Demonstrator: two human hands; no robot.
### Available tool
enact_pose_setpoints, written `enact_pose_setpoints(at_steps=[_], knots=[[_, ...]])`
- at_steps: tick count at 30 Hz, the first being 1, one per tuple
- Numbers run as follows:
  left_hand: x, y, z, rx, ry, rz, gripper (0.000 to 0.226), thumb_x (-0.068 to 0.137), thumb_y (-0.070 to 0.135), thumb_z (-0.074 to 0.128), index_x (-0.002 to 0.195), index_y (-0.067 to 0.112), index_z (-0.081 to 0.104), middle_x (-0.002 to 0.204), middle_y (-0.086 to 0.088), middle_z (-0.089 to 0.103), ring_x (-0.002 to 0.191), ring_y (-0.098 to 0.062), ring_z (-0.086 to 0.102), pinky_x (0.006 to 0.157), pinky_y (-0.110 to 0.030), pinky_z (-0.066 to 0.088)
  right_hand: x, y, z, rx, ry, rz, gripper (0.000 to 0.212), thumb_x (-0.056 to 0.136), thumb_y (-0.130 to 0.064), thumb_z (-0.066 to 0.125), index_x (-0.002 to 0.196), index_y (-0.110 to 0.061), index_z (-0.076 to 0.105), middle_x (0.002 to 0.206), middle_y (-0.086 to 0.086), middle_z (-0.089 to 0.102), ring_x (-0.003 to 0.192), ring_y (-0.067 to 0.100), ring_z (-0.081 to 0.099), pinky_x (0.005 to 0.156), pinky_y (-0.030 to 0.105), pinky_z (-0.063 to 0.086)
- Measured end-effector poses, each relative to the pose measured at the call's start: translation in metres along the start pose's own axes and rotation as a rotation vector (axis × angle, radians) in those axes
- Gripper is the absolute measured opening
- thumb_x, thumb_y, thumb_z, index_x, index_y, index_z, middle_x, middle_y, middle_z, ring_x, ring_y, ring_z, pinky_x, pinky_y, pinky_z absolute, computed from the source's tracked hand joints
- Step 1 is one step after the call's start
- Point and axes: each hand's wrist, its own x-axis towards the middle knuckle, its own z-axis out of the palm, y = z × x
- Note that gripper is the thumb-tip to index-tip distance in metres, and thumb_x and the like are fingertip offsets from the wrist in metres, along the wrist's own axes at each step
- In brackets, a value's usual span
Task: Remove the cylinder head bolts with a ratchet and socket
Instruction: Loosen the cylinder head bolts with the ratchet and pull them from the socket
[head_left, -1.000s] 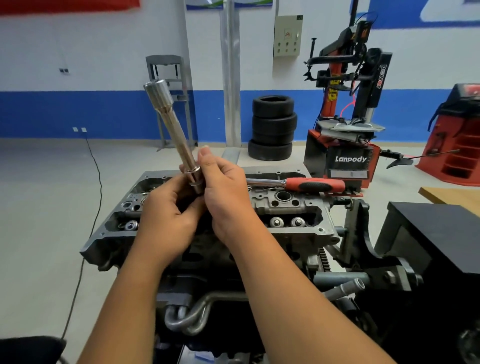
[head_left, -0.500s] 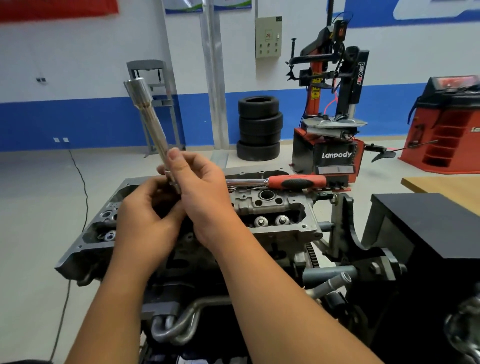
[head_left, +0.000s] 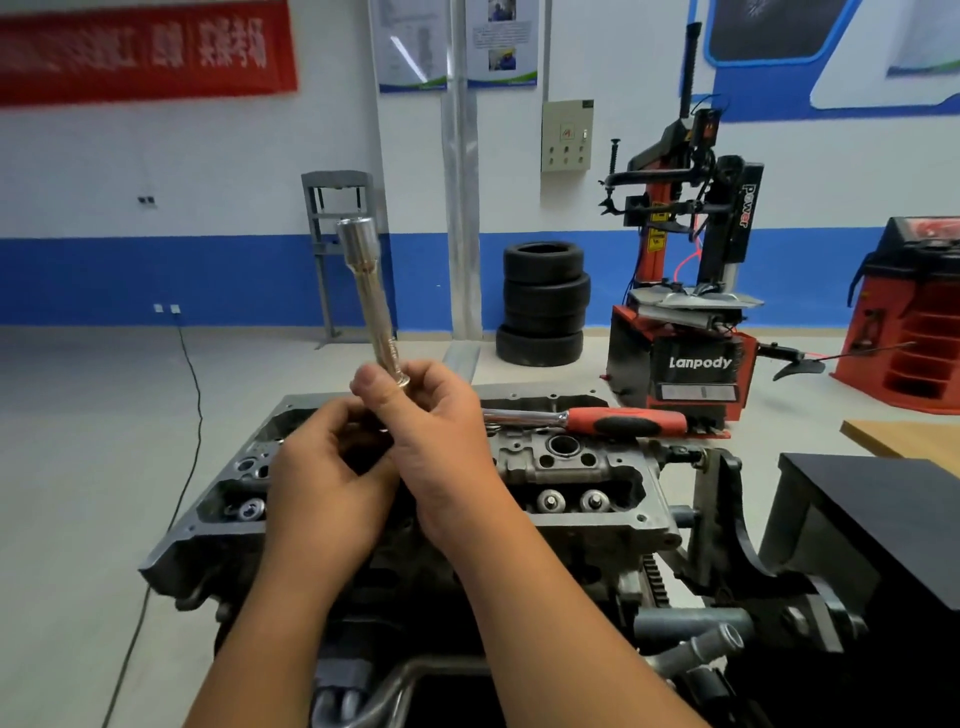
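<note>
A long chrome socket on an extension bar (head_left: 370, 296) points up and slightly left above the grey cylinder head (head_left: 576, 467). My right hand (head_left: 436, 436) pinches its lower end with thumb and fingers. My left hand (head_left: 324, 478) is curled just below and to the left, at the base of the bar; what its fingers hold is hidden. The ratchet (head_left: 613, 420), with a red and black handle, lies across the far side of the head, its drive end hidden behind my right hand.
The engine sits on a black stand (head_left: 727, 561). A black bench top (head_left: 883, 514) is at the right. Farther back stand a tyre stack (head_left: 543, 304), a red tyre changer (head_left: 685, 322) and a red machine (head_left: 914, 317). A cable (head_left: 192, 395) runs over the floor at left.
The camera view has tilted upward. My right hand has slid up the bar, and the socket stands more upright than before. The ratchet has not moved.
</note>
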Motion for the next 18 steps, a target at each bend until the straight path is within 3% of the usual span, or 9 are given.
enact_pose_setpoints(at_steps=[3,7,9,12,15,18], knots=[[-0.0006,0.0028,-0.0014,0.028,-0.052,0.02,0.034,0.091,0.014,0.074,0.104,0.045,0.068,0.099,0.027,0.075,0.092,0.006,0.072,0.082,-0.028,0.057,0.0003,-0.0008,0.0009,-0.028,0.02,0.013,0.029,0.094,-0.042,0.07,0.096,-0.013,0.072,0.09,0.01,0.072,0.087,0.018,0.068,0.095,0.049,0.057],[0.0,0.0032,-0.005,-0.039,-0.102,0.008,0.039,0.097,0.005,0.069,0.108,0.042,0.068,0.104,0.022,0.077,0.1,0.0,0.074,0.091,-0.035,0.059,0.0023,-0.0014,0.0018,-0.024,-0.011,0.043,0.028,0.1,-0.044,0.063,0.09,-0.02,0.073,0.086,-0.005,0.073,0.086,0.01,0.068,0.089,0.036,0.058],[-0.0004,0.003,-0.0035,-0.027,-0.039,-0.01,0.034,0.092,0.006,0.074,0.102,0.038,0.07,0.098,0.021,0.077,0.093,0.0,0.074,0.088,-0.039,0.061,0.0018,-0.0013,0.0012,0.013,-0.008,0.03,0.026,0.094,-0.044,0.071,0.095,-0.019,0.07,0.091,-0.002,0.074,0.086,0.011,0.07,0.083,0.033,0.059],[-0.0041,0.0072,0.0016,0.047,0.071,-0.006,0.018,0.08,0.027,0.078,0.093,0.037,0.072,0.088,0.026,0.075,0.082,0.005,0.072,0.077,-0.036,0.061,-0.0002,-0.0021,0.0005,-0.014,-0.002,0.007,0.039,0.079,-0.044,0.081,0.101,-0.014,0.068,0.088,-0.002,0.073,0.082,0.01,0.071,0.075,0.025,0.058],[-0.0051,0.0091,0.0033,0.108,0.072,0.012,0.012,0.086,0.039,0.072,0.098,0.037,0.074,0.087,0.025,0.075,0.082,0.004,0.071,0.076,-0.037,0.061,0.001,0.0004,0.0006,-0.08,0.004,0.012,0.037,0.087,-0.048,0.076,0.097,-0.013,0.073,0.09,0.001,0.073,0.083,0.011,0.068,0.083,0.034,0.06],[-0.0033,0.0059,0.0008,0.054,-0.035,-0.001,0.021,0.096,0.019,0.07,0.113,0.03,0.074,0.098,0.013,0.079,0.094,-0.008,0.075,0.086,-0.048,0.062,0.0023,-0.0002,0.002,-0.074,0.01,0.02,0.032,0.097,-0.049,0.067,0.09,-0.019,0.076,0.088,-0.004,0.075,0.087,0.012,0.068,0.09,0.04,0.058]])
